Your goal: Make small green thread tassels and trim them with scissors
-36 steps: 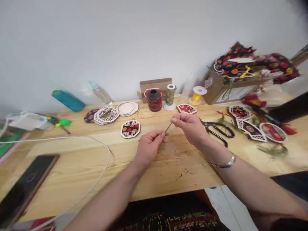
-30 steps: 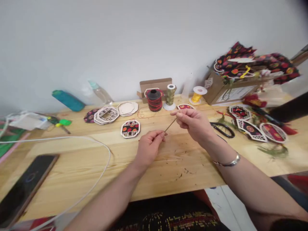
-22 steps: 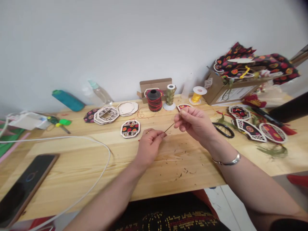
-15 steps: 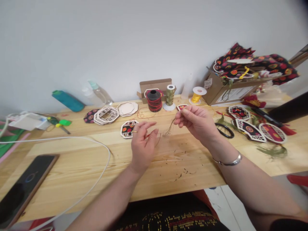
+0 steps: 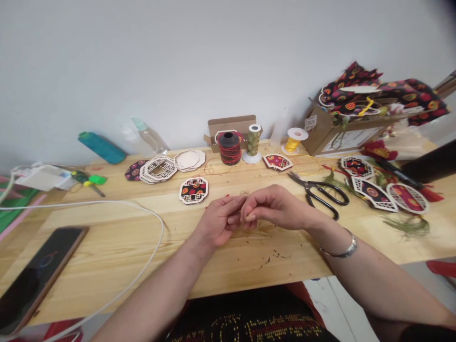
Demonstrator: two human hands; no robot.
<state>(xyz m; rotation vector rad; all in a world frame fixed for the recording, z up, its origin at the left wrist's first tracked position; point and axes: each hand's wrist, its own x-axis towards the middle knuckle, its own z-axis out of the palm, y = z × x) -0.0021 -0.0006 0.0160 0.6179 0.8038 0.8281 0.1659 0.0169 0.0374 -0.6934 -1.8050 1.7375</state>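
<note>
My left hand (image 5: 218,221) and my right hand (image 5: 274,207) meet above the middle of the wooden table, fingertips touching. The fingers of both are pinched together; a bit of thin thread (image 5: 244,193) shows just behind them, and what lies between the fingertips is mostly hidden. A small red bit pokes out behind my left hand. Black-handled scissors (image 5: 320,190) lie right behind my right wrist. An octagonal patterned piece (image 5: 193,190) is left of and beyond my left hand. Farther back lies a fan-shaped red piece (image 5: 278,162).
Spools of red (image 5: 230,149), green (image 5: 253,145) and yellow thread (image 5: 293,141) stand at the back. A cardboard box (image 5: 342,137) with patterned fabric is at right, near more ornaments (image 5: 374,193). A phone (image 5: 42,270) and white cable (image 5: 156,247) lie at left.
My right hand has come down and left to meet my left hand, whose fingers have closed. The scissors and the fan-shaped piece now show fully.
</note>
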